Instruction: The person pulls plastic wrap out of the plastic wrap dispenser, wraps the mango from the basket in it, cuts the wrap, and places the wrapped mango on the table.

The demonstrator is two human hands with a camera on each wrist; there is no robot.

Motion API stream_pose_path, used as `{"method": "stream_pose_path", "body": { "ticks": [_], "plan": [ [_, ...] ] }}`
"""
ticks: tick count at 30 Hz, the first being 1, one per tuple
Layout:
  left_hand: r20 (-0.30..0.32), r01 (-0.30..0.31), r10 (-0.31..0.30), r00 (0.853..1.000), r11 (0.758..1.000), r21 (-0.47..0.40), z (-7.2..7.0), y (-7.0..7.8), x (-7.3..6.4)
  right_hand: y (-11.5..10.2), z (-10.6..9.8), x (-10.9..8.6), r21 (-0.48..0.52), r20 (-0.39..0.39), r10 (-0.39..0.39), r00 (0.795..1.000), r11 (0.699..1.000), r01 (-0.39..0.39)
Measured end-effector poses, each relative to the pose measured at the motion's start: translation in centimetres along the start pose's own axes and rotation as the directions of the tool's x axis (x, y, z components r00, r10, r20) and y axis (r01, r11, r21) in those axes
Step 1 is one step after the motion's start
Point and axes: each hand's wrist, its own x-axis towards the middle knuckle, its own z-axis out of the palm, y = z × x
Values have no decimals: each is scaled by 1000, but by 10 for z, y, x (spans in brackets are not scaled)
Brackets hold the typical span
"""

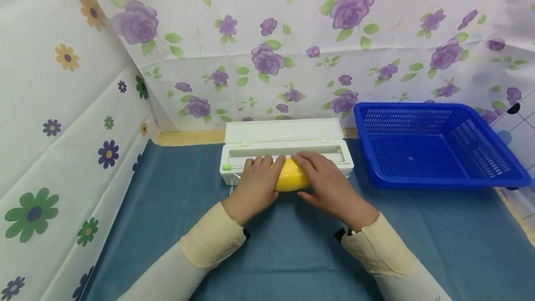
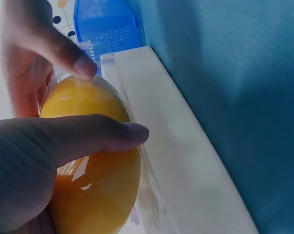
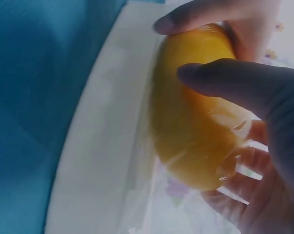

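Fruit (image 1: 291, 180), yellow, film-wrapped, gripped by curled fingers of left hand (image 1: 256, 187) and right hand (image 1: 332, 187) at front edge of white box (image 1: 284, 144); blue basket (image 1: 443, 182) at table's (image 1: 292, 250) back right corner

Passage: blue cloth (image 1: 179, 189) left of white box (image 1: 288, 147). Obstacles: blue basket (image 1: 443, 183) right of box, floral sheet (image 1: 238, 85) behind; left hand (image 1: 257, 184), right hand (image 1: 332, 189), yellow object (image 1: 291, 178) at its front.
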Motion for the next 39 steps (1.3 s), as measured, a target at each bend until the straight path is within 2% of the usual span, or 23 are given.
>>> {"method": "stream_pose_path", "body": {
  "ticks": [6, 10, 13, 19, 22, 29, 35, 39],
  "plan": [
    [49, 7, -8, 999, 1000, 12, -3, -2, 6, 10, 9, 2, 24, -23, -17, 1000, 1000, 17],
    [59, 25, -25, 998, 1000, -3, -3, -4, 7, 14, 15, 3, 31, -51, -39, 998, 999, 41],
    [23, 27, -27, 999, 1000, 10, -2, -5, 7, 15, 18, 3, 30, -65, -44, 997, 998, 46],
    [-87, 9, -1, 996, 997, 83, 1, -5, 2, 15, 19, 6, 26, -60, -33, 998, 999, 35],
    [-120, 11, -1, 993, 997, 80, 4, -5, -2, 16, 18, 7, 22, -50, -30, 998, 999, 31],
    [-141, -3, 13, 990, 998, 68, 12, -14, -9, 17, 17, 7, 6, -37, -38, 999, 999, 38],
    [-141, -13, 23, 990, 997, 70, 14, -17, -9, 18, 17, 8, -4, -33, -47, 998, 999, 47],
    [-167, -15, 29, 985, 996, 86, 16, -18, -9, 19, 17, 9, 1, -14, -33, 999, 999, 33]
  ]
}}
